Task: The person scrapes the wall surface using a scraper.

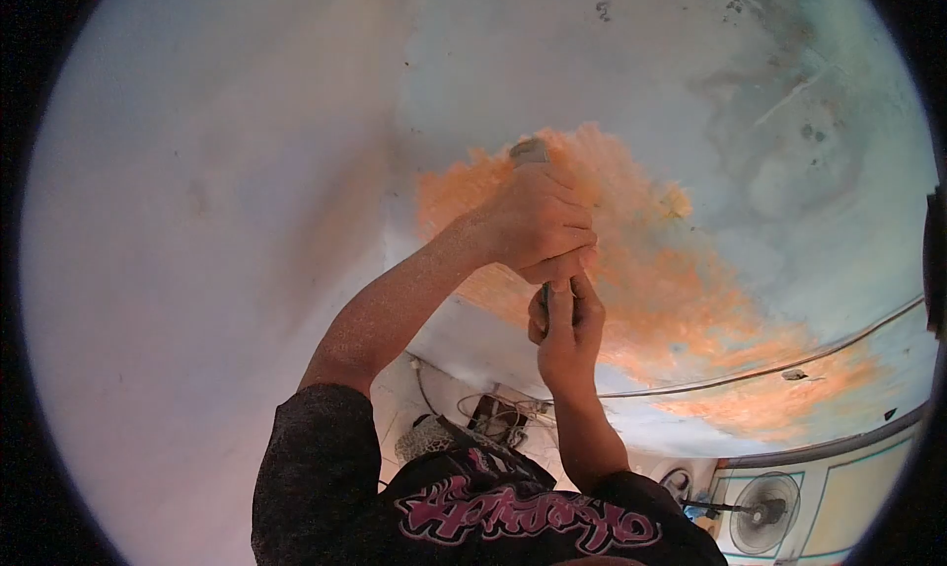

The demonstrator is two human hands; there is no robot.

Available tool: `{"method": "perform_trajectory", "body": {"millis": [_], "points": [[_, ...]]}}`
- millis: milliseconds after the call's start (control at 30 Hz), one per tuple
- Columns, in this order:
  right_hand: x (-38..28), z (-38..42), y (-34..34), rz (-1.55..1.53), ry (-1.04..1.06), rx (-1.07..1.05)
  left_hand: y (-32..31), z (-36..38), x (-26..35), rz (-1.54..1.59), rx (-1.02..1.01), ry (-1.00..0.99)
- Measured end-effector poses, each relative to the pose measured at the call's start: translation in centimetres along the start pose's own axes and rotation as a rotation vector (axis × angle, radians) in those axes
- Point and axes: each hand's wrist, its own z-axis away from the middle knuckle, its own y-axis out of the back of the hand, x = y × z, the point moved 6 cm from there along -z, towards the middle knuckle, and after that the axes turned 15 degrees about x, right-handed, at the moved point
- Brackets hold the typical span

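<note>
Both closed | left hand (547, 221): grey-tipped tool (530, 151) | right hand (569, 329): dark piece (546, 295) | orange-patched wall (681, 295)

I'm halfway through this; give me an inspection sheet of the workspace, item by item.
Surface: painted wall; rough orange patch, dark stains at upper right.
Job's things: grey-ended tool at the patch.
Clutter: dark box-like object among cords.
Hands: left hand grips the tool; right hand, just below, closes on a dark piece, perhaps its handle.
Cables: dark cable crosses the wall; loose cords below.
Surroundings: fan at lower right.
</note>
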Motion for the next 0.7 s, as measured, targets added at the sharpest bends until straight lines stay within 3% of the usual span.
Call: {"method": "perform_trajectory", "body": {"millis": [533, 600, 700], "points": [[-1.1, -0.3, 1.6, 0.116, 0.079, -0.015, -0.6, -0.9, 0.9, 0.035, 0.040, -0.046], [-1.6, -1.1, 0.5, 0.176, 0.248, 0.007, 0.3, -1.1, 0.1, 0.020, 0.066, -0.035], [-2.4, -0.9, 0.4, 0.218, 0.282, -0.044, 1.0, -1.3, 0.1, -0.014, 0.094, -0.023]]}}
